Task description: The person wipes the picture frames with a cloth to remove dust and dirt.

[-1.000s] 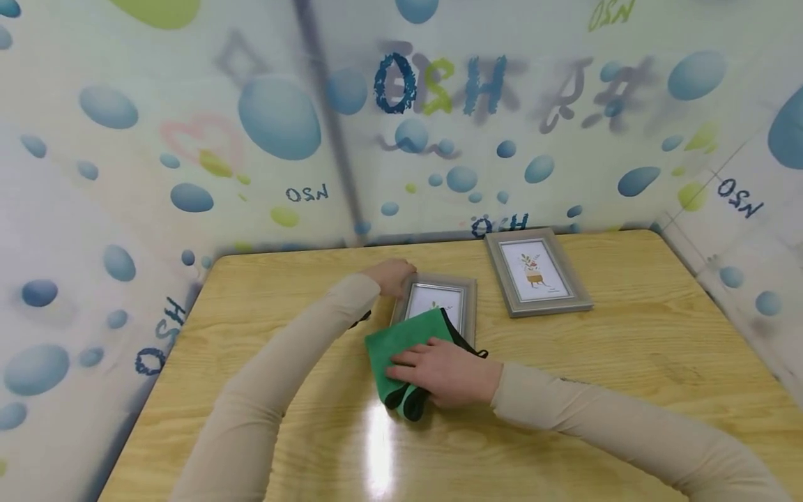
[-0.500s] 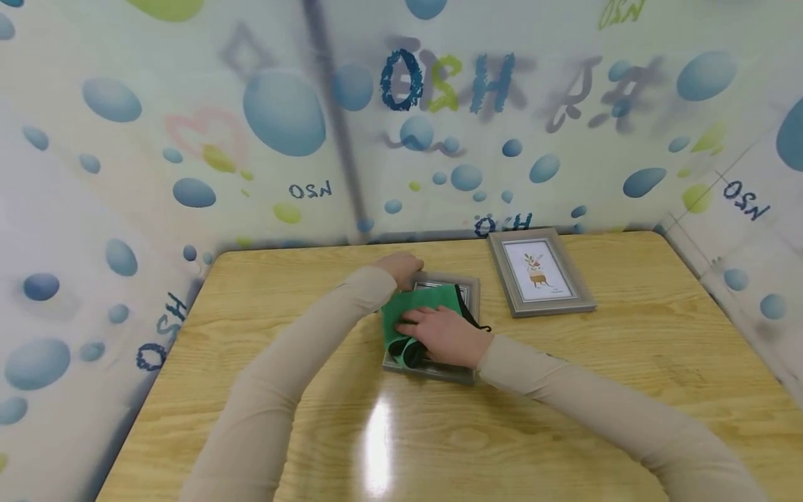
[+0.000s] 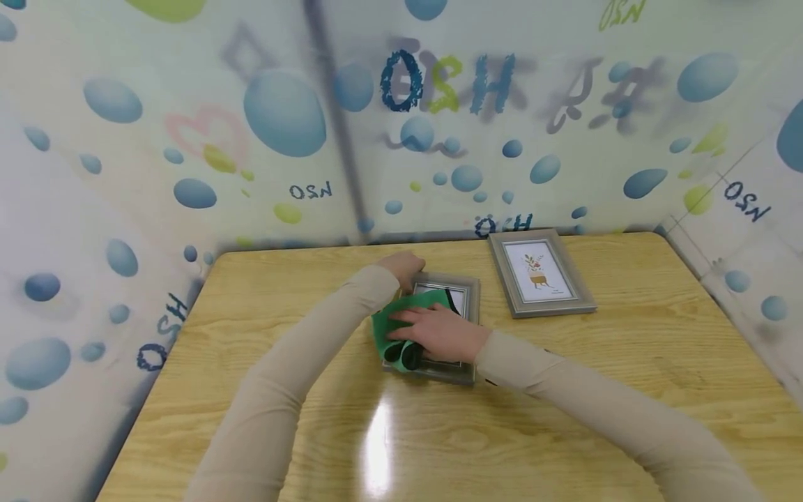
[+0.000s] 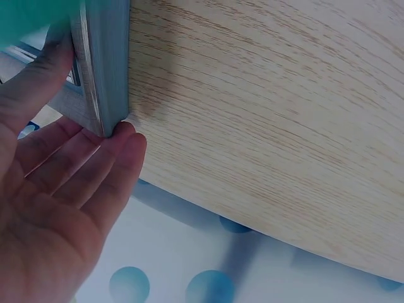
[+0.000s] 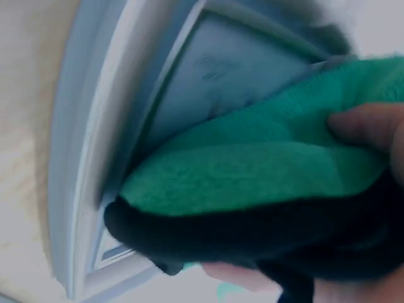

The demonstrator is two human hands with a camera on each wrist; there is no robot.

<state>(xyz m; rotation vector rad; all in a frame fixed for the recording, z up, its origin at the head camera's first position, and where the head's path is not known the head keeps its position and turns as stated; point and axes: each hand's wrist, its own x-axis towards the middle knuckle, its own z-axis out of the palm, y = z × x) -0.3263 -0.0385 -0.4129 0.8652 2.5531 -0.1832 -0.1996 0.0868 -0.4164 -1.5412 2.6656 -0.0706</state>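
Observation:
A grey-silver picture frame (image 3: 472,293) stands out beneath a folded green cloth (image 3: 385,328) with black edging. At the frame's far left corner my left hand (image 3: 403,269) grips it; in the left wrist view the thumb (image 4: 39,79) lies over the front, with the fingers (image 4: 104,167) behind the edge. My right hand (image 3: 442,335) holds the cloth against the frame's front, fingers spread over it. Seen from the right wrist, the cloth (image 5: 240,177) bunches between thumb and fingers and covers part of the glass. Most of the picture is hidden.
A second grey picture frame (image 3: 583,307), showing a plant-pot drawing, lies at the back right of the wooden table (image 3: 502,432). Behind the table's back edge rises a wall (image 3: 351,160) patterned with blue and green drops.
My right hand has moved the cloth from the frame's lower end up over its front, then slightly left and down. The left hand keeps its hold on the corner.

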